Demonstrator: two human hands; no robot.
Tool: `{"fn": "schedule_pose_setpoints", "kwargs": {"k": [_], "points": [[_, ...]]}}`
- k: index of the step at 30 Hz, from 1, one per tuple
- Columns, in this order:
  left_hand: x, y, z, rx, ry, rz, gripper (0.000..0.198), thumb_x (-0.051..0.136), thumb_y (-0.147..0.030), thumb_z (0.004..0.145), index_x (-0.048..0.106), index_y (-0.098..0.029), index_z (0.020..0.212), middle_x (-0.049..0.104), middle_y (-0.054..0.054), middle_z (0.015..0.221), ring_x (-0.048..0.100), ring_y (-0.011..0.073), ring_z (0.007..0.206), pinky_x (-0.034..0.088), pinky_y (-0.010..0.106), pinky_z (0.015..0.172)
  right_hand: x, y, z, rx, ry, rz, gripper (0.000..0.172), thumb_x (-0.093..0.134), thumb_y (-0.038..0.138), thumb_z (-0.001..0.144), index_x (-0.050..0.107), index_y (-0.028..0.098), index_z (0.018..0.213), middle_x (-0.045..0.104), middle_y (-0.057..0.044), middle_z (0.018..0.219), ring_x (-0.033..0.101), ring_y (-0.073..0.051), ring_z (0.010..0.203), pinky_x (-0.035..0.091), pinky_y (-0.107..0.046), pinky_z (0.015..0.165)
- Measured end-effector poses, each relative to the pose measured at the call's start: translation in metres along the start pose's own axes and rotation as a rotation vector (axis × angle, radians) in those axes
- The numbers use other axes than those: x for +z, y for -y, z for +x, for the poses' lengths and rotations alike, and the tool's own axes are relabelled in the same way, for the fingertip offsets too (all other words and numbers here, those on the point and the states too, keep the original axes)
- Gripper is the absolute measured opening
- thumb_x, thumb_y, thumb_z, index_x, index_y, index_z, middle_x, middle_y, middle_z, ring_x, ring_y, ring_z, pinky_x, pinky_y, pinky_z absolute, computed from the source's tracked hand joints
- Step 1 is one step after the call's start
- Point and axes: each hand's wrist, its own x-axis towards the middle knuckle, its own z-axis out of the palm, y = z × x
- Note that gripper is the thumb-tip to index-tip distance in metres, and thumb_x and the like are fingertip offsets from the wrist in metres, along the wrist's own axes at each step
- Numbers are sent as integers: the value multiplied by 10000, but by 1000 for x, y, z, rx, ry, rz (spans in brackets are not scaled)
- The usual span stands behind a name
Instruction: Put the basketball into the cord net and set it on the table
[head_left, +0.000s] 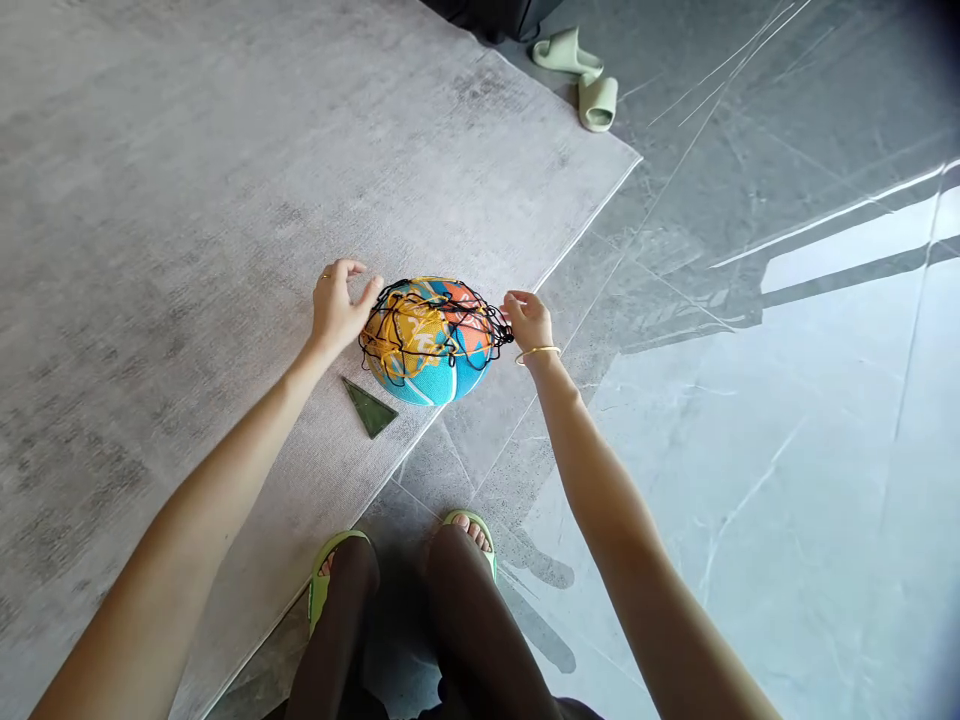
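Observation:
A blue, orange and yellow basketball (433,384) rests at the rug's edge. Over its upper part lies a black and yellow ball net (409,340), bunched on the left and gathered at the right side. My left hand (341,305) is at the ball's upper left, thumb by the net and fingers apart; I see nothing held in it. On the opposite side, my right hand (528,318) pinches the black gathered end of the net. A dark green triangular piece (370,407) lies flat on the rug just left of the ball.
The grey rug (187,180) covers the left side, its edge running diagonally beneath the ball. Shiny grey tile floor (720,420) spans the right. Two pale green slippers (598,102) lie near the rug's far corner, beside a black object (499,15). My feet in green slippers (320,590) are below.

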Motion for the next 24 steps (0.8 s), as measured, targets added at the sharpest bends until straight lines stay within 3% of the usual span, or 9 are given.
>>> {"fn": "schedule_pose_setpoints", "kwargs": {"k": [2, 5, 7, 10, 13, 17, 21, 24], "points": [[-1, -18, -29, 224, -29, 76, 291, 622, -485, 859, 546, -217, 942, 614, 80, 1023, 552, 226, 1047, 412, 387, 963, -6, 11, -28, -222, -103, -74, 329, 566, 547, 843, 588, 224, 899, 642, -67, 849, 607, -198, 835, 511, -366, 752], [1, -41, -70, 424, 90, 197, 343, 666, -529, 820, 589, -226, 960, 617, 83, 1029, 551, 250, 1023, 411, 415, 939, -13, 28, -76, -524, 19, -258, 298, 655, 525, 807, 613, 237, 872, 649, -75, 955, 588, -242, 962, 478, -448, 903], [4, -49, -85, 447, 140, 239, 286, 653, -492, 846, 611, -230, 953, 627, 77, 1001, 558, 247, 985, 420, 413, 904, -15, 35, -97, -609, 118, -348, 274, 699, 494, 789, 630, 237, 857, 650, -81, 966, 580, -264, 977, 462, -481, 917], [1, -52, -84, 397, 132, 203, 156, 610, -384, 901, 606, -234, 859, 654, 45, 907, 569, 228, 957, 422, 408, 906, -18, 39, -102, -575, 151, -297, 217, 642, 449, 859, 623, 234, 844, 651, -80, 948, 589, -256, 969, 462, -484, 915], [-14, -52, -57, 305, 133, 65, 175, 586, -384, 913, 580, -232, 827, 665, 19, 848, 592, 200, 918, 449, 384, 897, -25, 45, -85, -432, 232, -4, 279, 576, 512, 900, 562, 238, 853, 642, -35, 831, 626, -198, 853, 509, -423, 855], [-36, -52, 8, 148, 175, -250, 277, 584, -505, 892, 550, -240, 821, 605, -9, 714, 572, 138, 700, 515, 302, 713, -36, 73, -42, -159, 308, 381, 386, 596, 628, 845, 472, 262, 858, 525, 60, 629, 578, -117, 595, 541, -297, 640], [-55, -58, 80, 69, 190, -403, 328, 705, -531, 804, 535, -256, 751, 500, -49, 612, 443, 95, 525, 493, 304, 556, -42, 114, 9, 27, 338, 523, 419, 724, 550, 772, 417, 266, 759, 384, 96, 539, 399, -76, 443, 416, -220, 423], [-72, -70, 119, 15, 198, -379, 240, 671, -393, 882, 518, -244, 773, 414, -78, 588, 323, 53, 445, 387, 259, 472, -45, 143, 41, -3, 344, 510, 415, 755, 495, 757, 414, 265, 702, 342, 94, 510, 263, -72, 415, 276, -230, 357]]}}
